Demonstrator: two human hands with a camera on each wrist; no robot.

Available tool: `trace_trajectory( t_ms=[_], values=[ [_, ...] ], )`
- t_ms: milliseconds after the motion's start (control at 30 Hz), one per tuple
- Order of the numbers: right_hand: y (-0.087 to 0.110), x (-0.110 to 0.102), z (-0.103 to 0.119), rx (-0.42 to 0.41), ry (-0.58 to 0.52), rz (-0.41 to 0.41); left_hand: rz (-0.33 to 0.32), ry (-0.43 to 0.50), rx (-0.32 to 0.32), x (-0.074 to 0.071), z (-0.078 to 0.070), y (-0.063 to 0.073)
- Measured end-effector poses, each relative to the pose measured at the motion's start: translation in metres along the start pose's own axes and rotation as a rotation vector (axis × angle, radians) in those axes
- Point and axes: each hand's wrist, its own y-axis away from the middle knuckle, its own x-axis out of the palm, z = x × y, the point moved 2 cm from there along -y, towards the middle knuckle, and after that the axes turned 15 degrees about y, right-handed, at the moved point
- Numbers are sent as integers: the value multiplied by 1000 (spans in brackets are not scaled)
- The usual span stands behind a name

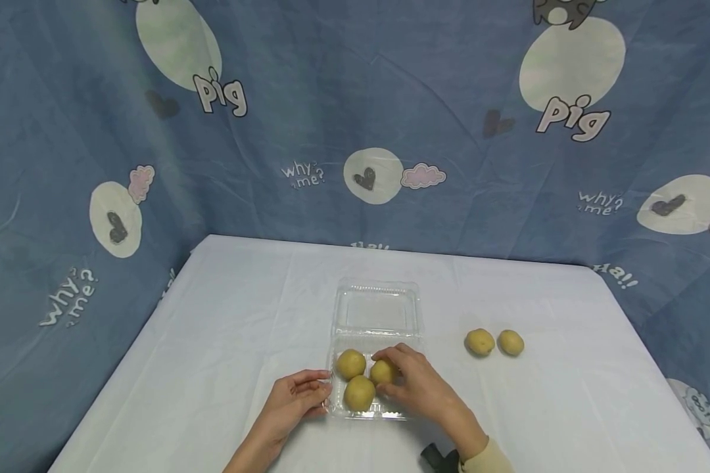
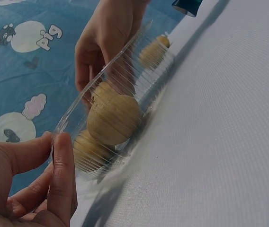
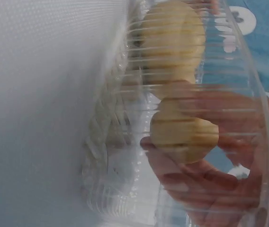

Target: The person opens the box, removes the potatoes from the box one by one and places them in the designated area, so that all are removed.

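Note:
A clear plastic clamshell box [image 1: 380,309] lies with its lid folded back on the white table. My left hand [image 1: 292,397] pinches the left rim of its base between thumb and fingers, plainly so in the left wrist view. Inside the base, my right hand [image 1: 417,382] grips a yellow potato [image 1: 382,372] at the right side. Through the ribbed wall, the right wrist view shows fingers round this potato [image 3: 184,135]. Two more potatoes sit beside it, one at the back left [image 1: 351,364] and a larger one at the front [image 1: 359,393].
Two loose potatoes, one on the left [image 1: 480,342] and one on the right [image 1: 511,342], lie close together right of the box. A white cloth [image 1: 225,328] covers the table. Behind it hangs a blue printed curtain [image 1: 260,210]. A dark device [image 1: 438,458] is at my right wrist.

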Motion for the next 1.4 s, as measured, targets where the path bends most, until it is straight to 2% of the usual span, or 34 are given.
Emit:
trace_trajectory(
  t_ms=[300, 433, 867, 1133, 1400],
  values=[
    [1, -1, -3, -33, -210, -30, 1, -2, -1, 0, 1, -1],
    [1, -2, -5, -15, -281, -20, 0, -5, 0, -1, 1, -1],
    [5, -7, -7, 45, -397, 9, 3, -3, 6, -1, 1, -1],
    [6, -9, -10, 97, -436, -11, 0, -10, -6, -1, 1, -2],
    [11, -15, -10, 114, -469, -24, -3, -10, -1, -1, 1, -1]
  ],
)
